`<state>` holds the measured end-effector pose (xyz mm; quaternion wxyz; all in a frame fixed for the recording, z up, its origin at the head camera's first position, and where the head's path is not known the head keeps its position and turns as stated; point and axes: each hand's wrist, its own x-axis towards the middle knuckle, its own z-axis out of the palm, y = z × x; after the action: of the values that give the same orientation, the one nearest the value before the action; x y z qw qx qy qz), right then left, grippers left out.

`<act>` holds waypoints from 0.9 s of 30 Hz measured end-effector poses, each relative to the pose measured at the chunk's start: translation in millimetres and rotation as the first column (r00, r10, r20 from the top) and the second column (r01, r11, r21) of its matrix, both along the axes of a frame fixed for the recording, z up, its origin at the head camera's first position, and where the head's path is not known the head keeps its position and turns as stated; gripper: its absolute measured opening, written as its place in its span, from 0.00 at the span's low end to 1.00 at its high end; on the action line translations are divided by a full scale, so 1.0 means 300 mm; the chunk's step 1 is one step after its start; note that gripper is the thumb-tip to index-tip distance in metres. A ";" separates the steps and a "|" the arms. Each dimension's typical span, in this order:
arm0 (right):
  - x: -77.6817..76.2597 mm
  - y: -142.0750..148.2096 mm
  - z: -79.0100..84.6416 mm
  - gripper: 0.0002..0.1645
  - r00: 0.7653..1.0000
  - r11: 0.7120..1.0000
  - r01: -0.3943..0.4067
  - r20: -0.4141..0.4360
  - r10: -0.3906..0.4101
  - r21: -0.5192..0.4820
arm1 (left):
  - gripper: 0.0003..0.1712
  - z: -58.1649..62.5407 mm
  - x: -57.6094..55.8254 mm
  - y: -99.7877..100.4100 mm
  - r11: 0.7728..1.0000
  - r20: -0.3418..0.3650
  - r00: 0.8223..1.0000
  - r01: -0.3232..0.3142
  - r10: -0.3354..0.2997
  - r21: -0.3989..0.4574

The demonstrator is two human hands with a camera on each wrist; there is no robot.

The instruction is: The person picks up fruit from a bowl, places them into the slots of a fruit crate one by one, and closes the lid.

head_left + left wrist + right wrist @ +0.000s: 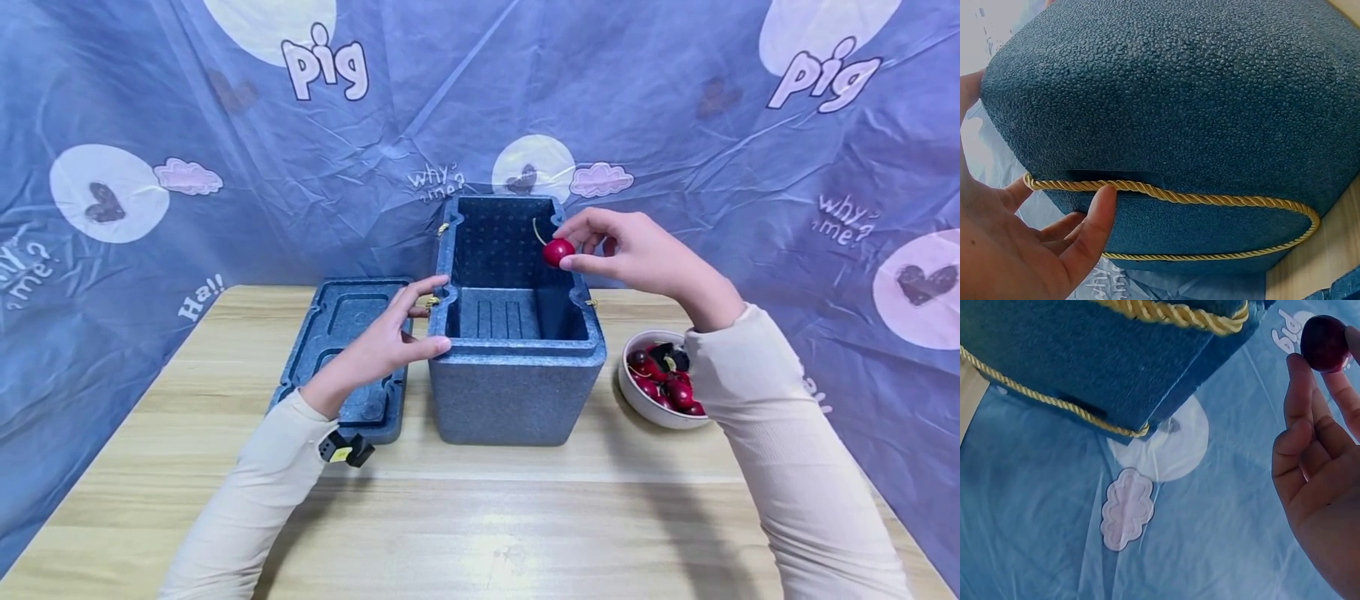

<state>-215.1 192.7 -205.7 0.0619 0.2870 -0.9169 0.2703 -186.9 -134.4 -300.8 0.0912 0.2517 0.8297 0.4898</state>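
Observation:
My right hand [626, 246] pinches a red cherry [557, 251] with a green stem, above the right side of a blue-grey foam box [517, 400]. The same cherry [1324, 343] shows between thumb and fingers in the right wrist view. The box has no lid on, and its visible floor is bare with ridges. My left hand [386, 337] rests on the box's left rim, thumb at the near corner and fingers spread along the side. In the left wrist view, its fingers touch the box wall [1197, 94] beside a twisted gold cord [1210, 199].
The foam lid [360, 300] lies on the wooden table [480, 525] left of the box. To the right, a white bowl [652, 412] holds several cherries [678, 392], partly hidden by the right sleeve. A printed blue cloth [450, 100] hangs behind the table.

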 end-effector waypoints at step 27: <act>-0.044 -0.156 -0.076 0.16 0.978 0.982 -0.178 0.121 0.171 0.056 | 0.46 -0.001 -0.004 -0.001 1.000 0.001 1.000 -0.006 0.006 0.004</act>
<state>-228.1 145.8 -228.6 -0.0249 0.3522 -0.8987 0.2601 -188.1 -134.8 -301.2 0.0898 0.2489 0.8294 0.4920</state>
